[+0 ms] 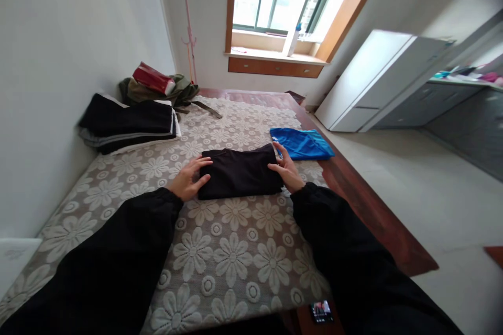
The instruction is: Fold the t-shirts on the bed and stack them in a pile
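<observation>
A folded black garment (240, 174) lies as a flat rectangle on the flower-patterned tablecloth (233, 256). My left hand (189, 177) holds its left end, with the fingers and thumb resting over the edge of the cloth. At the opposite end, my right hand (288, 168) grips the right edge, thumb on top and fingers at the far side. Just beyond my right hand, a folded blue garment (301, 144) sits near the table's right side. What kind of garment the black one is, I cannot tell.
Black, grey and white folded clothes (131, 120) are stacked by the left wall. Behind them are an olive bag (178, 89) and a red packet (152, 78). The wooden table edge (377, 220) runs along the right. A lit phone (321, 312) lies low in front.
</observation>
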A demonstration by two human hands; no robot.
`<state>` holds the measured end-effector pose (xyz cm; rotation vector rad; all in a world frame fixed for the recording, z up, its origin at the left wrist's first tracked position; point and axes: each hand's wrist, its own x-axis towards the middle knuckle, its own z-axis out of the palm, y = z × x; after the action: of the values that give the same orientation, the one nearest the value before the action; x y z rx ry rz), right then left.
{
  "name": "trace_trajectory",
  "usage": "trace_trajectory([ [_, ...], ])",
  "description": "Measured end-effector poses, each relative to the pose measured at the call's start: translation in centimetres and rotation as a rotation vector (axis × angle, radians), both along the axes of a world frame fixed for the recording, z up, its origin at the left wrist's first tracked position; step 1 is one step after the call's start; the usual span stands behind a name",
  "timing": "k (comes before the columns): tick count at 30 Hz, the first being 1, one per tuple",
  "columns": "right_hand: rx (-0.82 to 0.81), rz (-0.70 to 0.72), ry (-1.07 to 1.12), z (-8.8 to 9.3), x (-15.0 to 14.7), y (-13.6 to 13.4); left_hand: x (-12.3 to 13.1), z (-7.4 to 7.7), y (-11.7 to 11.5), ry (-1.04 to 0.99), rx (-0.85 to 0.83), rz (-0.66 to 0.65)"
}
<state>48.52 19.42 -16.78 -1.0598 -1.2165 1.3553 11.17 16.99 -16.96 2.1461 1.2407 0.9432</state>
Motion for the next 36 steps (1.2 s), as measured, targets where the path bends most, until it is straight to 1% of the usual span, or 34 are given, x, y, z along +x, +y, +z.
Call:
trace_trajectory([
  [2, 0.053, 0.016, -0.126, 0.0, 0.5, 0.2, 0.1, -0.5, -0.1, 0.181, 0.009, -0.060],
  [4, 0.094, 0.023, -0.248, 0.0, 0.9, 0.5, 0.2, -0.6, -0.2, 0.337, 0.005, -0.074],
  [6, 0.115, 0.029, -0.330, -0.1, 1.3, 0.6, 0.4, -0.5, -0.3, 0.430, 0.007, -0.064],
  [8, 0.155, 0.036, -0.389, -0.1, 1.6, 0.7, 0.5, -0.4, -0.4, 0.463, 0.042, -0.060],
  [11, 0.210, 0.066, -0.446, -0.2, 2.3, 0.9, 0.5, -0.3, -0.5, 0.460, 0.092, -0.151],
  [12, 0.192, 0.083, -0.441, -0.3, 2.5, 1.1, 0.5, -0.3, -0.4, 0.455, 0.092, -0.191],
  [14, 0.098, 0.129, -0.399, -0.6, 3.0, 1.4, 0.5, -0.3, -0.4, 0.454, 0.070, -0.238],
  [17, -0.020, 0.179, -0.354, -0.9, 3.5, 1.7, 0.4, -0.2, -0.6, 0.470, 0.036, -0.228],
  [20, -0.046, 0.195, -0.360, -0.7, 3.6, 1.5, 0.4, -0.2, -0.7, 0.450, 0.006, -0.223],
  [23, -0.027, 0.178, -0.388, -0.4, 3.4, 1.0, 0.3, -0.2, -0.5, 0.336, -0.019, -0.213],
  [25, -0.008, 0.179, -0.369, -0.3, 3.2, 0.8, 0.2, -0.3, -0.4, 0.230, -0.029, -0.169],
  [27, -0.003, 0.182, -0.325, -0.4, 3.0, 0.8, 0.2, -0.3, -0.3, 0.165, -0.026, -0.119],
  [29, -0.006, 0.168, -0.299, -0.6, 2.9, 0.8, 0.2, -0.1, -0.3, 0.180, -0.022, -0.104],
  [31, -0.008, 0.153, -0.283, -0.5, 2.7, 0.8, 0.2, 0.1, -0.4, 0.247, -0.030, -0.123],
  [36, -0.050, 0.212, -0.211, -0.1, 2.8, 0.7, -0.1, 0.3, -0.4, 0.387, -0.050, -0.129],
])
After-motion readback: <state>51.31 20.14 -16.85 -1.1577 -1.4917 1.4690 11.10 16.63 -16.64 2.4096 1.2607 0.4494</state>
